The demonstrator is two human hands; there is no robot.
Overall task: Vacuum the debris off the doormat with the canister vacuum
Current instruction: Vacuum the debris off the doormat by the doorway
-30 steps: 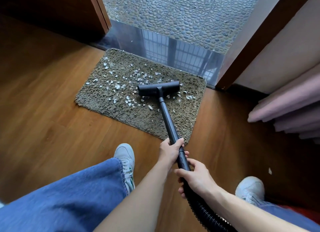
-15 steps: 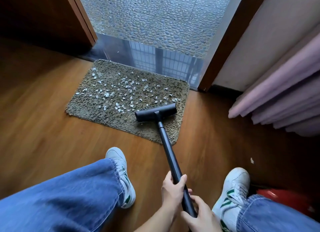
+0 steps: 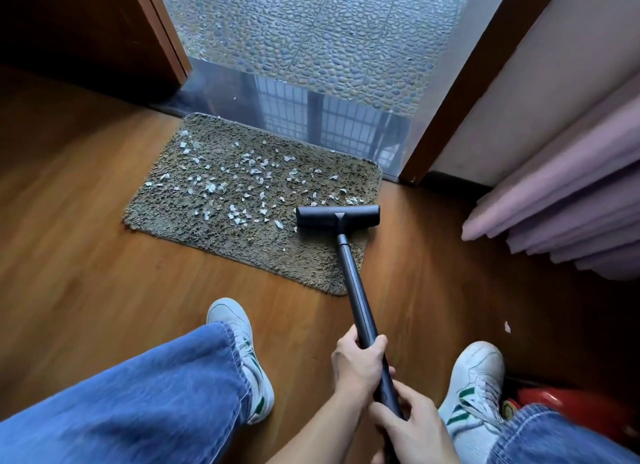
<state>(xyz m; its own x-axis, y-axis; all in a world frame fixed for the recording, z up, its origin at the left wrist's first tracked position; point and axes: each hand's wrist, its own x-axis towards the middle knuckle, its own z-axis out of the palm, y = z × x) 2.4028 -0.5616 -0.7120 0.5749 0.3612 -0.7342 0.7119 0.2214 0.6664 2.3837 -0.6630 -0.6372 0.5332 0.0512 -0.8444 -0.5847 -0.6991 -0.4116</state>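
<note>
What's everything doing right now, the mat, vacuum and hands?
Shaggy olive-brown doormat: flat on wood floor, littered.
White scraps of debris: scattered across the mat's left and middle.
Black vacuum floor head: resting on the mat's right side.
Black vacuum tube: slanting up from the head.
Left-hand grip: curled round the tube.
Right-hand grip: curled round the tube, lower down.

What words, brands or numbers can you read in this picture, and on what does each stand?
None can be read. The vacuum head, wand, doormat and shoes show no lettering; a small coloured mark on the red object is too blurred to read.
</note>
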